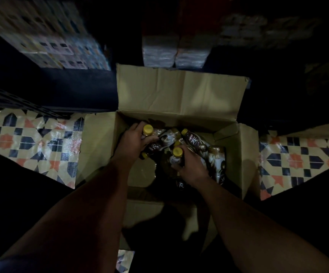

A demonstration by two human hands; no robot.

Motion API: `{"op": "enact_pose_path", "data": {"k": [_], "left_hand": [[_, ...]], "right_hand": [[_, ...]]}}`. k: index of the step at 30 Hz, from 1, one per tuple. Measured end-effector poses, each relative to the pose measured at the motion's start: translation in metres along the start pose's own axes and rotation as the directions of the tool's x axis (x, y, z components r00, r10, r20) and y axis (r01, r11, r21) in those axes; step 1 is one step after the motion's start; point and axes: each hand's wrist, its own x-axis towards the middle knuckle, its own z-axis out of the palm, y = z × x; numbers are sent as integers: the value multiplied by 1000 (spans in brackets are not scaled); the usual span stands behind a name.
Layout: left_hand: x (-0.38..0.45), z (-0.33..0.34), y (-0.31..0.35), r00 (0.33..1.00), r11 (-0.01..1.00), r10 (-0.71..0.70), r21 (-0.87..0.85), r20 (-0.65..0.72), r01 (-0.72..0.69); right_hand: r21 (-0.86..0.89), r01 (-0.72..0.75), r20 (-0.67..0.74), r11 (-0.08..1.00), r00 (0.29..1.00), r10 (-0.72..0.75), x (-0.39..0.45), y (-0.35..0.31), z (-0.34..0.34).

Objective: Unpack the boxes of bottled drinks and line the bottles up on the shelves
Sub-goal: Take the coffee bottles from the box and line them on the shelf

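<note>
Two yellow-capped bottles are already held inside the open cardboard box point(179, 91), so the way out is straight up. The left bottle point(149, 133) is gripped by the left hand point(134, 142); the right bottle point(177, 156) is clasped by the right hand point(189, 166). Both long axes seem close to upright, caps toward the camera. The hands are apart, each closed on its own bottle. Dark labels are seen on the bottles. More bottles point(191, 138) lie tilted to the right in the box, which stands on the patterned floor point(31, 142). Shelves are judged to be at the far side, too dark to confirm
</note>
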Motion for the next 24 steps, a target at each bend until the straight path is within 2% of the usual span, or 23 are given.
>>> {"op": "enact_pose_path", "data": {"k": [4,8,14,19,24], "left_hand": [[-5,3,16,999,1000,-22,-9,-42,21],[-11,2,32,988,988,-119,-109,-95,109],[-26,-12,60,978,933,-207,-302,-9,194],[-54,-51,108,971,886,-231,-426,-62,183],[-97,-128,186,974,841,-209,-524,-87,134]], "right_hand": [[77,-34,-11,996,999,35,-2,-1,-2],[198,-98,2,975,995,100,-5,-8,-7],[330,-63,15,942,998,61,-11,-38,-22],[441,-61,9,896,998,64,-46,-93,-56],[497,-8,-32,868,999,28,-104,-173,-126]]}}
